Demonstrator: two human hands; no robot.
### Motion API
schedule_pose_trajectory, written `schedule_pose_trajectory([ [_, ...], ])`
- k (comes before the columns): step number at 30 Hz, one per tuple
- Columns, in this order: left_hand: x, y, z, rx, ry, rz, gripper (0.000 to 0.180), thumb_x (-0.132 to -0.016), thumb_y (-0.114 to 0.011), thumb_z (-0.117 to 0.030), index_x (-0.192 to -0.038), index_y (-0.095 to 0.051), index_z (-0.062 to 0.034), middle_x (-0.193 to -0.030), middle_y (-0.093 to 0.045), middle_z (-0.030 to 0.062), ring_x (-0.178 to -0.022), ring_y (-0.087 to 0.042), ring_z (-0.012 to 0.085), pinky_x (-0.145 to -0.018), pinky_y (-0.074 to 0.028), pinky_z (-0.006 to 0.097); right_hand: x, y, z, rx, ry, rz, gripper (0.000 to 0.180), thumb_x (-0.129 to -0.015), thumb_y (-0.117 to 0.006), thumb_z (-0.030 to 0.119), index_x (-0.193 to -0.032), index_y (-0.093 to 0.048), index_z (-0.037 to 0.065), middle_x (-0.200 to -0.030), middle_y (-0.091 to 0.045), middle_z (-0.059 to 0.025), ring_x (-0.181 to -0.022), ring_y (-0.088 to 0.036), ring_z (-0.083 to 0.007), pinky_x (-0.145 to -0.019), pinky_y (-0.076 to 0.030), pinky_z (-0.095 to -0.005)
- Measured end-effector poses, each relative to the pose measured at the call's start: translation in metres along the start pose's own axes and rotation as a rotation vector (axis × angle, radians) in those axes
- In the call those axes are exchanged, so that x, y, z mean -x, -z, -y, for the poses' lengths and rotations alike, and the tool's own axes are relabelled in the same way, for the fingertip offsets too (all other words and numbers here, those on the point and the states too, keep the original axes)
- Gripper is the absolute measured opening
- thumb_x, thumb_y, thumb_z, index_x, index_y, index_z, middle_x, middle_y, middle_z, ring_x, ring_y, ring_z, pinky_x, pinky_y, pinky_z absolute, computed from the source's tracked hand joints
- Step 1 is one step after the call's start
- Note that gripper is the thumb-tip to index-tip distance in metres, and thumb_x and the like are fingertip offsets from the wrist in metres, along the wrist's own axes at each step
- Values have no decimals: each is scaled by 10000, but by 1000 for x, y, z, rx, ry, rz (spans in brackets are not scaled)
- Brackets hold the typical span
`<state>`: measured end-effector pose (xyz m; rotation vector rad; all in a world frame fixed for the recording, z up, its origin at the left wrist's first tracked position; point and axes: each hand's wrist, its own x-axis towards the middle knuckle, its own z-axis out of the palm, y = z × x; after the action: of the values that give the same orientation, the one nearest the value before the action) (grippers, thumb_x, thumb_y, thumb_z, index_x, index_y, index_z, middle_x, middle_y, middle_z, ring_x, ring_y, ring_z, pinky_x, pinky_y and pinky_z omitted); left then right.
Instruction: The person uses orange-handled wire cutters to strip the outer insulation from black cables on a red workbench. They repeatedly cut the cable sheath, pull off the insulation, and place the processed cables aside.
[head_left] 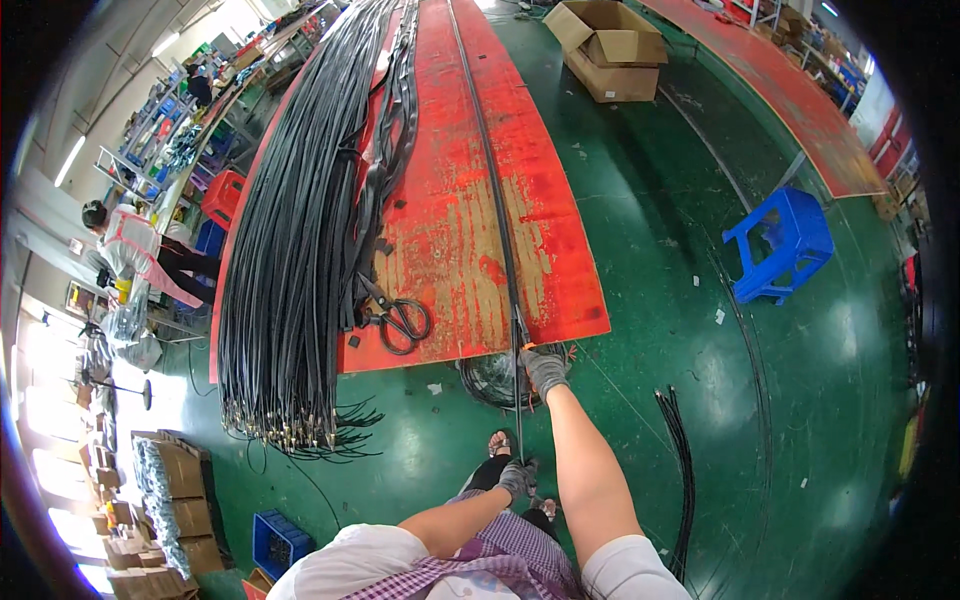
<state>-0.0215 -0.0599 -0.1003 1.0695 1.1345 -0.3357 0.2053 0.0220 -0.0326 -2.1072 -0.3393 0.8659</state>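
A long black cable (497,200), perhaps sleeved, runs down the red table and over its near edge. My right hand (545,372), in a grey glove, is closed at that edge around a small tool (524,342) with an orange grip; its dark tip lies against the cable. The tool's exact kind is hard to make out. Lower and nearer my body, my left hand (516,482), also gloved, is closed on the hanging end of the cable. To the left on the table lie large black scissors (401,322) and a thick bundle of black cables (290,230) with metal-tipped ends hanging over the edge.
The worn red table (450,270) stretches away ahead. Beneath its edge sits a coil of wire (487,385). On the green floor stand a blue stool (783,243) and an open cardboard box (610,55); black cables (680,470) lie at right. Another person (140,245) stands at far left.
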Motion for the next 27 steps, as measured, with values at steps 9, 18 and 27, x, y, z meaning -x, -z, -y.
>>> schedule_pose_trajectory([
  [9,-40,29,-52,-542,-328,-49,278,-827,-397,-224,-1037,-486,-63,-1026,-520,54,-877,-526,197,-677,-429,279,25,15,31,-30,-91,72,364,-715,-428,395,-863,-535,80,-861,-551,-162,-824,-517,-305,-710,-393,-378],
  [18,18,12,26,-738,-415,141,162,-764,-487,-181,-875,-524,-68,-799,-536,80,-731,-502,172,-598,-408,284,16,23,15,-115,-75,28,247,-686,-525,274,-816,-551,67,-824,-575,-80,-762,-524,-215,-684,-394,-329],
  [27,31,24,14,-395,-64,99,103,-787,-428,-83,-860,-494,-53,-780,-486,54,-698,-465,141,-581,-392,272,11,10,2,-443,-159,-93,314,-634,-618,301,-769,-581,19,-714,-563,-60,-631,-501,-159,-596,-398,-319],
])
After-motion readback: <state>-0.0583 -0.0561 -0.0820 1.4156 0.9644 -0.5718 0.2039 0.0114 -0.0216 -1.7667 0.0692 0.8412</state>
